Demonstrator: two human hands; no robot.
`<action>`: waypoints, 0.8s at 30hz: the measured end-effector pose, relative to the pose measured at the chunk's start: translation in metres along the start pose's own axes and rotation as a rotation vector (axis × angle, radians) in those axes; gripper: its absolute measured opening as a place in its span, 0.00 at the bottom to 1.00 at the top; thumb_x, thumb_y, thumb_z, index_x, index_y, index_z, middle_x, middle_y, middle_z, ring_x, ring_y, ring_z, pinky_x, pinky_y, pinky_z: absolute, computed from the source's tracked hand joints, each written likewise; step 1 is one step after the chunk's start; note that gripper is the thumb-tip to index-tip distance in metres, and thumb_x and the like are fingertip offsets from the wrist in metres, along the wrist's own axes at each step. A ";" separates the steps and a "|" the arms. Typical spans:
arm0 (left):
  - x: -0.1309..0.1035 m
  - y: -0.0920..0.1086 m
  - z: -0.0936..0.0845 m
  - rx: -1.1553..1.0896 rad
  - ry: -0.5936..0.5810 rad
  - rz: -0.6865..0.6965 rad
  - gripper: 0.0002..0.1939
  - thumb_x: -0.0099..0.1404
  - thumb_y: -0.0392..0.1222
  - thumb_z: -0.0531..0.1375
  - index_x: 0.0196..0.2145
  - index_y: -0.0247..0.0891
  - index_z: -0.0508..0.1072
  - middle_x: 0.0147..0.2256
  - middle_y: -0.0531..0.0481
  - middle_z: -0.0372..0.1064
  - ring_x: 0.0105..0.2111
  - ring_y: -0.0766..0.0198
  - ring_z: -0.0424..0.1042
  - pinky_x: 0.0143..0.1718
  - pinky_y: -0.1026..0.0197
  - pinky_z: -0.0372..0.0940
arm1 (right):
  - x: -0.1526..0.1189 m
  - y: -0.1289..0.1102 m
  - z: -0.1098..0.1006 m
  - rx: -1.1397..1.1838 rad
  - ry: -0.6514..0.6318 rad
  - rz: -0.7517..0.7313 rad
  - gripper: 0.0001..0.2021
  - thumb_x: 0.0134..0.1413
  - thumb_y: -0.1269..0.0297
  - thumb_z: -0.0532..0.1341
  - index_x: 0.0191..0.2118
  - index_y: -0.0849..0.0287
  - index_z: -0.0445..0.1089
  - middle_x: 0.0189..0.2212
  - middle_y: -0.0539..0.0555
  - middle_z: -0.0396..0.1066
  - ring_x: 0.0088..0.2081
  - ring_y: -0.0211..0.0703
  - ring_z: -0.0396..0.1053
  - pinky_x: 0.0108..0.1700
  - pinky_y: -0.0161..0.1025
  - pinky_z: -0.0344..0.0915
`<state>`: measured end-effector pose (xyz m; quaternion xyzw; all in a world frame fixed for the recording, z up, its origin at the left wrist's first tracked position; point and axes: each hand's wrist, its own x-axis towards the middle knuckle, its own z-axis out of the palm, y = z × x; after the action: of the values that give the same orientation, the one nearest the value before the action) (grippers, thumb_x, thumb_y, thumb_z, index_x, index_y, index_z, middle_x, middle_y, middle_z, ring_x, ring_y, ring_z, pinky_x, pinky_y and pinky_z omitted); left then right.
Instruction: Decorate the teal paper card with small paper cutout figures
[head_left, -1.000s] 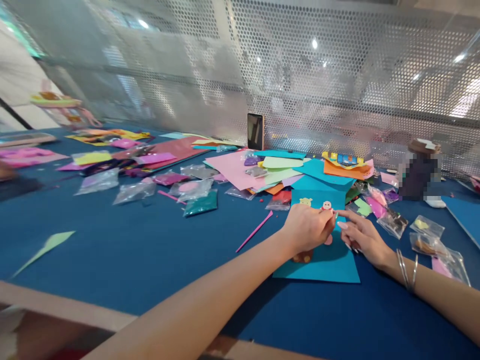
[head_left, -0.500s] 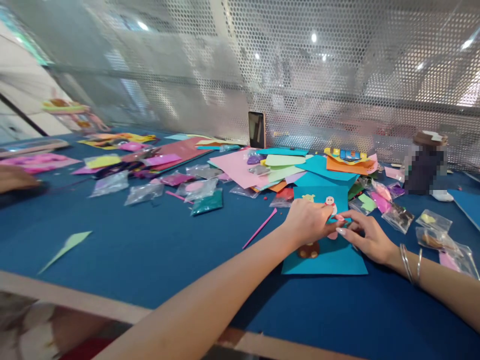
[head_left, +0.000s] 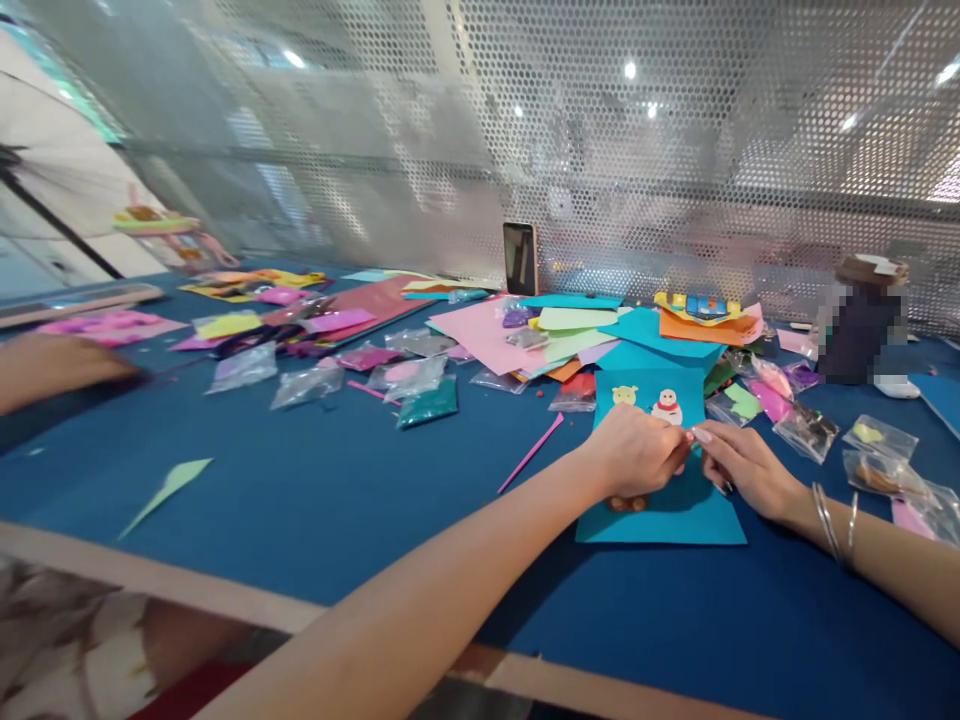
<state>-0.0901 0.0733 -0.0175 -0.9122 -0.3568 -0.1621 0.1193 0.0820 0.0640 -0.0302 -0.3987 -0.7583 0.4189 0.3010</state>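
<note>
A blue paper sheet [head_left: 660, 525] lies in front of me with small clay figures on it. A yellow animal head [head_left: 624, 394] and a snowman with a red scarf [head_left: 666, 408] are near its top. Below my left hand [head_left: 641, 448] a brown figure [head_left: 628, 503] shows only in part. My left hand is closed over the sheet, and its fingertips meet those of my right hand [head_left: 750, 470] just below the snowman. My right thumb and finger are pinched there. A tiny pinkish spot shows between the fingertips, too small to name; a pink shape beneath is mostly covered.
Coloured papers [head_left: 480, 340] and bagged clay [head_left: 427, 403] spread across the back. A pink stick [head_left: 531, 453] lies left of the sheet, with a green paper scrap [head_left: 171, 490] farther left. A phone [head_left: 520, 258] leans upright at the back. Another person's hand [head_left: 64, 370] reaches in at left.
My fingertips have come together into a tight pinch, slightly above the sheet's middle. My left hand now covers more of the brown figure. The other person's hand reaches farther in.
</note>
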 end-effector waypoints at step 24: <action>0.000 0.005 0.007 -0.059 0.126 -0.087 0.16 0.58 0.46 0.49 0.20 0.35 0.69 0.19 0.49 0.69 0.19 0.63 0.67 0.17 0.66 0.50 | 0.005 0.002 -0.002 -0.022 0.042 -0.016 0.20 0.54 0.48 0.50 0.27 0.62 0.63 0.14 0.46 0.56 0.15 0.30 0.53 0.17 0.30 0.49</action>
<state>-0.0848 0.0723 -0.0243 -0.8870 -0.3829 -0.2347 0.1076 0.0815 0.0700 -0.0302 -0.4044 -0.7597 0.3996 0.3157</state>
